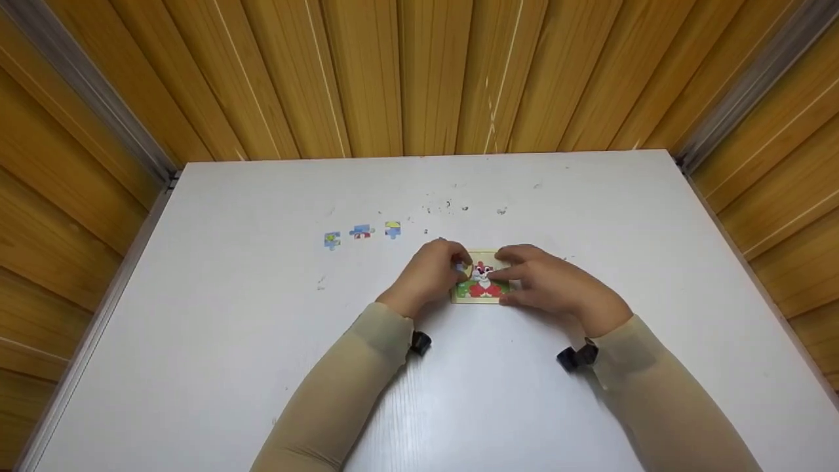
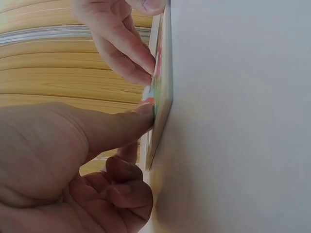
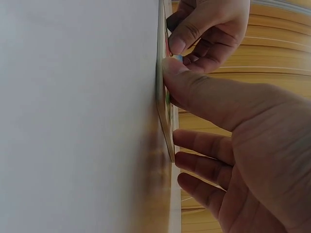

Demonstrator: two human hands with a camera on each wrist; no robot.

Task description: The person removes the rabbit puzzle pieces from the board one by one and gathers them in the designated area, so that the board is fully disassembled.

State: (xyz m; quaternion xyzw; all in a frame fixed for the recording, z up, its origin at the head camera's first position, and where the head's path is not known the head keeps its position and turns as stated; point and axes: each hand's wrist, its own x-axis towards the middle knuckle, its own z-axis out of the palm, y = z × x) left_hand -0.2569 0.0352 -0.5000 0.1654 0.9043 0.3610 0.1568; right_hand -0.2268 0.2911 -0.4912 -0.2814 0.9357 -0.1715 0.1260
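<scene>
Your left hand pinches a small piece at the puzzle board, mid-table; your right hand presses it with straight fingers. No legible writing; hands hide the board's edges. 3 loose pieces lie well apart, far-left.

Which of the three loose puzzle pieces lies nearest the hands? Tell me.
The rightmost loose piece, with the yellow patch. It lies closest to the left hand; the middle piece and the left piece lie farther off.
</scene>
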